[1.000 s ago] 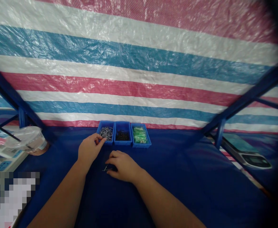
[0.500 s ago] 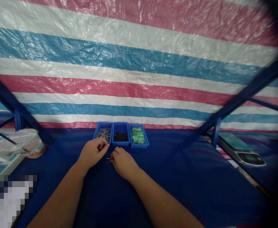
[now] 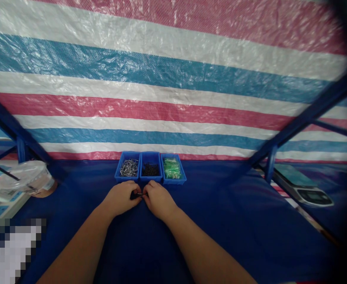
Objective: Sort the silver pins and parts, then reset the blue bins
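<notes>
My left hand and my right hand meet fingertip to fingertip just in front of the small blue bins. Both are closed in a pinch. A thin silver metal piece spans the small gap between them, its right end in my right fingertips. What my left fingertips pinch is mostly hidden; a dark patch shows there. The left bin holds silver, screw-like pieces. Small dark pieces lie in the middle bin. In the right bin are green and whitish pieces.
On the left, a lidded plastic tub stands by a power strip. A digital scale sits at the right. Blue frame bars slope along both sides, and a striped sheet hangs behind the blue table.
My left hand has come down and right, away from the left bin's front edge, to meet my right hand. The thin metal piece now lies between both sets of fingertips.
</notes>
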